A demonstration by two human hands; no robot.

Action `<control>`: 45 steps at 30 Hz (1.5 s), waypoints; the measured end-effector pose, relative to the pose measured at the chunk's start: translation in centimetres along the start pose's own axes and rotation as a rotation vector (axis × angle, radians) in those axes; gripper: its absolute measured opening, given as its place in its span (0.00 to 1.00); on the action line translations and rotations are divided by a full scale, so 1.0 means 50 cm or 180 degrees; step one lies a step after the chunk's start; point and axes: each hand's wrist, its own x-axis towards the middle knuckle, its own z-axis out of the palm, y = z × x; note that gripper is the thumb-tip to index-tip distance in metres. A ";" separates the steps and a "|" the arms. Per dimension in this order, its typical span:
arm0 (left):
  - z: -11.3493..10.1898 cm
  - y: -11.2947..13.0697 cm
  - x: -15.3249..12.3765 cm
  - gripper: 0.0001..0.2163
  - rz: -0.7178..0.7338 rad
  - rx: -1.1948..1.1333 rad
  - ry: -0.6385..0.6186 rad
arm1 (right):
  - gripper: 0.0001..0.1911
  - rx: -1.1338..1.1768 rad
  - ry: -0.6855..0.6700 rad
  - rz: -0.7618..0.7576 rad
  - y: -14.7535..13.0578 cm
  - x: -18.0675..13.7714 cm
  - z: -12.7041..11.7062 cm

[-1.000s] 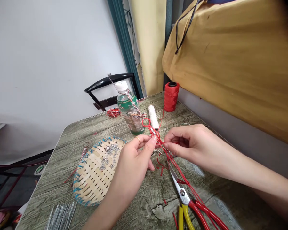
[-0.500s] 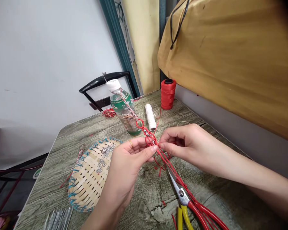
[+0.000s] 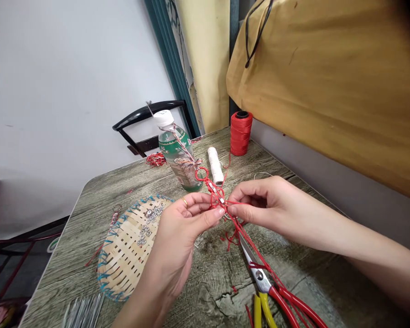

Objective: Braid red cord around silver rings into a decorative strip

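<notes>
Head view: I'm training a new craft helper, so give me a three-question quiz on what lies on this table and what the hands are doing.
1. True or false: both hands pinch the red cord.
2. What does the woven basket hold: A) spools, B) small metal rings, C) scissors?
3. Which spool stands upright, the red spool or the white spool?

Key:
1. True: the left hand and the right hand meet on it, in front of the bottle.
2. B.
3. The red one; the white one lies on its side. The scissors lie on the table.
</notes>
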 end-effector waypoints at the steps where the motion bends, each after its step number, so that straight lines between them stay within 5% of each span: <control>1: 0.000 0.000 0.001 0.11 -0.0054 -0.0035 -0.0018 | 0.08 0.0005 -0.0027 -0.0002 0.000 0.001 -0.001; 23: 0.001 0.002 0.009 0.04 -0.0085 -0.0005 -0.0298 | 0.09 -0.1348 0.0416 -0.0414 0.025 0.002 -0.035; 45: -0.015 -0.004 0.018 0.10 0.0229 0.0263 -0.0059 | 0.13 -0.1211 0.0405 -0.0406 0.030 -0.006 -0.044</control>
